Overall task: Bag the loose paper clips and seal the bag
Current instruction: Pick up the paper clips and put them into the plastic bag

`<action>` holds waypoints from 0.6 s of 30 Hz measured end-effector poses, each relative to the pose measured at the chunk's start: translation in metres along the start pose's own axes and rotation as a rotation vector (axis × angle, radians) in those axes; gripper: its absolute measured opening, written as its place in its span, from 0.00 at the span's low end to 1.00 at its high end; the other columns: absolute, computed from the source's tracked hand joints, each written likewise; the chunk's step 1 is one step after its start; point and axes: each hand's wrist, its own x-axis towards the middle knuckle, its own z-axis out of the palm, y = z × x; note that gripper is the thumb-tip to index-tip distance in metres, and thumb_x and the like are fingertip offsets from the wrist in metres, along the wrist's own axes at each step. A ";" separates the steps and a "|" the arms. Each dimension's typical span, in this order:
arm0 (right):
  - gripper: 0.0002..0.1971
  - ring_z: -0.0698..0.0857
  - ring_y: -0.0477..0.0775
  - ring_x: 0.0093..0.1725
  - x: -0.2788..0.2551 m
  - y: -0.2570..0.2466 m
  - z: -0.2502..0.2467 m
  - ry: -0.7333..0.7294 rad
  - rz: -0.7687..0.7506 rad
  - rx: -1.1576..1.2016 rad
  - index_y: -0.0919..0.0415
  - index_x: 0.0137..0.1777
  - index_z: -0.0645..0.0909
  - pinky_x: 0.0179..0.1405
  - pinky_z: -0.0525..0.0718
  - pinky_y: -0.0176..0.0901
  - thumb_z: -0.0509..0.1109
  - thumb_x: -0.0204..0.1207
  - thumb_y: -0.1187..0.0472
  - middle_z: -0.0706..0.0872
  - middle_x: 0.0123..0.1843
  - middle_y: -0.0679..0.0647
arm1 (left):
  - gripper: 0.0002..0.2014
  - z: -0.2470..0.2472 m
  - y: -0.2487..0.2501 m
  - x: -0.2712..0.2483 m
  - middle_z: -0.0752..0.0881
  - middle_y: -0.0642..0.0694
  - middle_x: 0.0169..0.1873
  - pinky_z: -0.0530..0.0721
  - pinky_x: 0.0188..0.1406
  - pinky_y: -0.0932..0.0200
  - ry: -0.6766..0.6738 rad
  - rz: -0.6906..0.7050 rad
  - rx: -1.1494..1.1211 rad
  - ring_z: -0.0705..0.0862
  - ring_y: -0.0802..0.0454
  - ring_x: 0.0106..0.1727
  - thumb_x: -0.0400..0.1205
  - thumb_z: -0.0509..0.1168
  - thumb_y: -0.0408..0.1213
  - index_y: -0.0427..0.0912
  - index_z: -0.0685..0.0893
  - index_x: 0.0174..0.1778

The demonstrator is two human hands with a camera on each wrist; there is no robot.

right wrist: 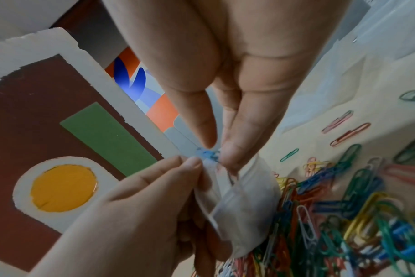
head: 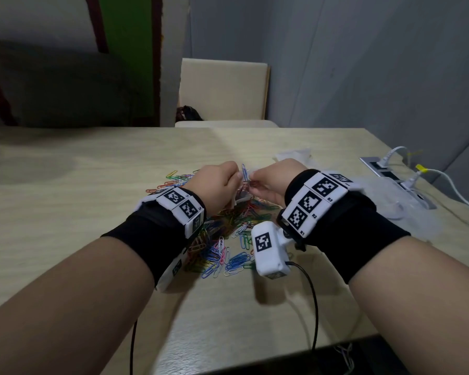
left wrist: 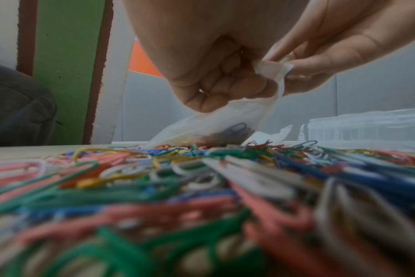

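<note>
My left hand (head: 232, 180) grips a small clear plastic bag (right wrist: 244, 206) at its mouth, fingers curled round the top edge. A few clips (left wrist: 235, 129) lie in the bag's bottom, which hangs just above the heap. Thumb and forefinger of my right hand (right wrist: 217, 150) pinch a blue paper clip (head: 244, 171) at the bag's opening. Both hands meet over a heap of coloured loose paper clips (head: 228, 239) spread on the wooden table (head: 92, 185), between and under my wrists.
More clear plastic (head: 295, 154) lies behind the hands, and a clear plastic item (head: 390, 198) sits to the right. A socket panel with white cables (head: 385, 169) is set in the table's right side. A chair (head: 222, 90) stands beyond the far edge.
</note>
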 end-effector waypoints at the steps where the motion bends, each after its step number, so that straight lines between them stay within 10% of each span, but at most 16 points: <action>1: 0.07 0.88 0.55 0.50 0.000 -0.001 0.002 -0.003 0.009 0.000 0.57 0.38 0.76 0.54 0.90 0.48 0.69 0.74 0.68 0.85 0.46 0.56 | 0.13 0.000 0.000 0.000 0.83 0.41 0.32 0.71 0.35 0.56 -0.001 -0.005 0.003 0.80 0.41 0.38 0.86 0.53 0.42 0.38 0.77 0.46; 6: 0.07 0.87 0.57 0.49 -0.009 -0.008 0.005 -0.027 0.012 -0.093 0.55 0.39 0.75 0.52 0.89 0.50 0.64 0.77 0.65 0.84 0.51 0.57 | 0.13 -0.001 0.001 0.001 0.82 0.40 0.34 0.69 0.35 0.56 -0.001 -0.006 0.019 0.79 0.42 0.38 0.86 0.53 0.42 0.38 0.77 0.47; 9: 0.03 0.87 0.58 0.51 -0.023 -0.012 -0.001 0.184 -0.157 -0.574 0.58 0.47 0.81 0.53 0.88 0.53 0.67 0.76 0.61 0.87 0.51 0.57 | 0.13 -0.001 0.001 0.001 0.82 0.41 0.33 0.69 0.35 0.57 -0.005 -0.016 0.021 0.78 0.42 0.38 0.86 0.52 0.43 0.38 0.77 0.47; 18: 0.52 0.83 0.58 0.61 -0.066 0.004 -0.009 -0.165 0.136 -1.407 0.57 0.76 0.65 0.62 0.82 0.52 0.79 0.56 0.32 0.82 0.66 0.55 | 0.13 -0.002 0.002 0.000 0.79 0.48 0.27 0.68 0.34 0.58 -0.025 -0.027 0.014 0.77 0.44 0.35 0.86 0.52 0.43 0.39 0.77 0.47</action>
